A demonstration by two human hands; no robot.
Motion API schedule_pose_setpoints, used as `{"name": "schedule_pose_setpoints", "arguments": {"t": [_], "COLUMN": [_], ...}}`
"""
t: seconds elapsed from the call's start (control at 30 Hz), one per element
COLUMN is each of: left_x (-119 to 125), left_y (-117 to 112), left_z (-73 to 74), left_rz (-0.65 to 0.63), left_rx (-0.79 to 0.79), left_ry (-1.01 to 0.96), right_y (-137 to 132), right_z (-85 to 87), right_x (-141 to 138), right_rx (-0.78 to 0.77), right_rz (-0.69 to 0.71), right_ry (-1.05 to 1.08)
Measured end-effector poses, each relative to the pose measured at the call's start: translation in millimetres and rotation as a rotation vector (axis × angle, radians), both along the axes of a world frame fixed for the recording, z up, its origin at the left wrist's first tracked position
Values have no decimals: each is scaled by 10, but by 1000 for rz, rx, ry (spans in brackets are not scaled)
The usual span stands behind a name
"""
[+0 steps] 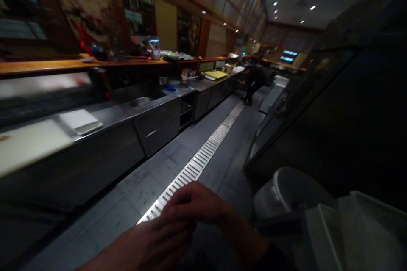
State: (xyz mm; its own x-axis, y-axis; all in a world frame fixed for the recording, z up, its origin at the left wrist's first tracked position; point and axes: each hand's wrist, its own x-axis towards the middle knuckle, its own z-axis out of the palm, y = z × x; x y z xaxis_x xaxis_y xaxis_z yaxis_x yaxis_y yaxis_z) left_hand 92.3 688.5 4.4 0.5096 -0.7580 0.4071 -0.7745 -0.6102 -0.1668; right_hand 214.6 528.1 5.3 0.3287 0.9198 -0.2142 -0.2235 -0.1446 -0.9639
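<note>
The left hand [152,239] and right hand [193,202] were brought together low in front of the body, one lying over the other. Their fingers [186,197] curled loosely, with nothing visible in them, though I could not tell whether something small lay between the palms. Nearest the hands, a slotted steel drain grating [193,167] ran along the dark tiled floor [127,186], probably set down the aisle's middle to catch wash water. To the right stood a grey plastic bin [286,190] and, beside it, stacked white plastic tubs [359,233], apparently kept within reach but out of the walkway. Along the left ran a stainless steel worktop [124,125] over steel cabinets [155,129], carrying a white cutting board [28,146] and a smaller white board [79,120], likely kept near the steel sink [140,101] for washing. Farther along lay a yellow board [216,74], and a co-worker [254,80] bent forward in the aisle. Beyond and above ran a long wooden counter [63,65] holding assorted packets and containers.
</note>
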Motion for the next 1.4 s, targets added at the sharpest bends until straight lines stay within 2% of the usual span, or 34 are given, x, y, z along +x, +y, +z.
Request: {"name": "schedule_pose_setpoints", "arguments": {"t": [0.03,0.13,0.23,0.37,0.47,0.6,0.67,0.87,1.0,1.13,1.23,1.4], "left_x": [-41,1,52,13,-25,-57,-66,-80,-99,-110,-112,-115], "left_y": [-1,-81,-129,-117,-108,-132,-153,-201,-224,-233,-227,-217], "left_z": [58,140,158,188,208,209,206,196,169,187,212,215], "left_rz": [-50,-84,-70,13,41,57,59,51,81,57,43,43], "left_rx": [-64,-205,-145,-11,72,107,60,25,-2,53,90,21], "left_ry": [79,212,207,241,198,111,97,180,243,219,190,210], "right_y": [-27,-58,-71,-102,-141,-207,-233,-247,-226,-180,-150,-145], "right_z": [9,-25,-59,-39,66,251,307,383,496,560,540,508], "right_x": [-4,-18,-21,-24,-64,-131,-148,-142,-157,-178,-177,-169], "right_rx": [32,88,98,131,93,22,71,112,75,-5,-35,-126], "right_rz": [-1,33,28,7,-80,-235,-242,-142,-49,8,13,29], "right_ry": [30,74,107,102,-121,-634,-787,-1011,-1069,-1101,-1045,-898]}}
